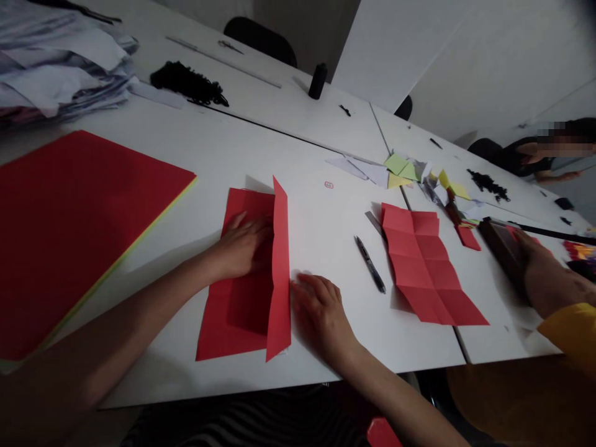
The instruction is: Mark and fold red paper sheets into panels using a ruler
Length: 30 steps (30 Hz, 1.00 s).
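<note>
A creased sheet of red paper [233,323] lies in front of me, its right part standing up as a flap. My left hand [246,245] rests flat on the sheet with its fingers stretched out, the fingertips partly hidden behind the flap. Just right of the flap, my right hand [321,304] is low over the white table [326,236], fingers loosely curved and apart, holding nothing. A black pen [370,264] lies to the right of that hand. Beyond the pen is another red sheet [423,267] with a grid of folds.
A large stack of red paper [93,230] with a yellow-green edge lies at left. Black yarn [189,82], a black spool [318,81] and paper scraps [400,167] are farther back. At right, a co-worker's hand [549,267] touches a dark box [503,254]; another person sits far right.
</note>
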Available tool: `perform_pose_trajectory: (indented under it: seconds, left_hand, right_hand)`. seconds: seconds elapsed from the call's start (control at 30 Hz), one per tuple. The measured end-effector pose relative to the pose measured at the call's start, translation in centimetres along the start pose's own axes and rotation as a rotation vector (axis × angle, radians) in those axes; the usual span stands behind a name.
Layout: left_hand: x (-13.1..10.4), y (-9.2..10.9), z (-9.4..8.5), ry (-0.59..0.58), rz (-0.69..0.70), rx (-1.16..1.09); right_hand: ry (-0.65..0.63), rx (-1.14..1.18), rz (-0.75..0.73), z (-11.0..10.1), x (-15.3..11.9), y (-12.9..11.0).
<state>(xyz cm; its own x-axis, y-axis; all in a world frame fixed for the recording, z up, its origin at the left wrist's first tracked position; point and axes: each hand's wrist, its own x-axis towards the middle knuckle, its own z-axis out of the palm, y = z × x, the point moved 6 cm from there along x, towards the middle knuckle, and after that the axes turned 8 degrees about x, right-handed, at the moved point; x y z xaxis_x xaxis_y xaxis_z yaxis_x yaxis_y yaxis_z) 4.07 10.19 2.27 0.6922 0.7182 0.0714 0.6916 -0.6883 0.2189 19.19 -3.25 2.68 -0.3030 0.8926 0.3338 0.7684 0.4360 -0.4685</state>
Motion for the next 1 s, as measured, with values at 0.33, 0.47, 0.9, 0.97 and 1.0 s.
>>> perform_pose_trajectory:
  seconds: [0.33, 0.47, 0.9, 0.97, 1.0]
  left_hand:
    - [0.0, -0.4, -0.1, -0.053, -0.005, -0.082]
    - [-0.2, -0.6, -0.4, 0.004, -0.008, -0.045]
    - [-0.5, -1.2, 0.0, -0.007, -0.037, 0.098]
    - [-0.6, -1.3, 0.0, -0.002, -0.039, 0.107]
    - [-0.6, -1.3, 0.0, -0.002, -0.044, 0.109]
  right_hand:
    - [-0.027, -0.06, 0.006, 0.6, 1.0, -0.3]
    - [-0.01, -0.059, -0.024, 0.5, 1.1, -0.6]
    - [-0.049, -0.138, 0.032, 1.7, 5.9, 2.2]
    - [-0.045, -0.142, 0.045, 2.0, 7.0, 2.8]
    - [-0.043, -0.143, 0.054, 2.1, 7.4, 3.0]
